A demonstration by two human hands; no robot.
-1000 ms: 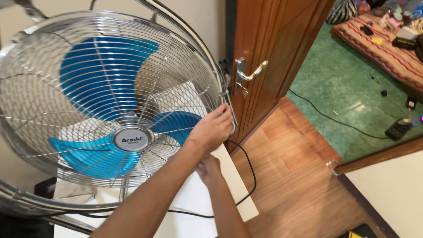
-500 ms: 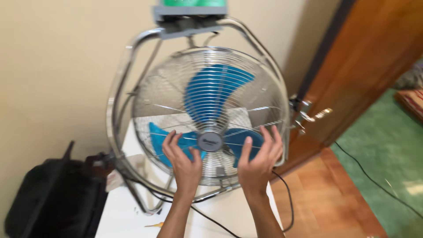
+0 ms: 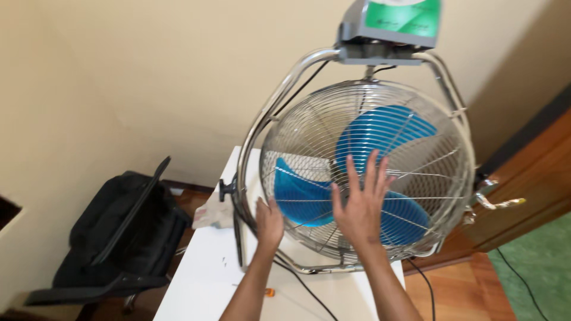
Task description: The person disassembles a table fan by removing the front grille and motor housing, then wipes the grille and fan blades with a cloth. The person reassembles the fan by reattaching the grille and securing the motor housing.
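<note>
The fan stands on a white surface against a cream wall, its round wire grille facing the camera and tilted slightly. Blue blades show behind the wires. A chrome tube frame loops around the grille and carries a grey control box with a green panel at the top. A black knob sits on the frame's left side.

The right hand lies flat on the middle of the grille, palm on the wires, fingers spread and pointing up, gripping nothing. The left hand is at the lower left rim of the grille, just beside the frame; its fingers seem curled against the wires, but I cannot tell whether they clasp them. The two hands are apart, both on the fan's front.

A black cord runs across the surface below the fan. A crumpled cloth lies at the surface's far left edge. A small orange item rests near the front, too small to identify.

To the left, on the floor, stands a black bag. To the right is a wooden door with a metal handle, and beyond it a wood floor and a green floor.
</note>
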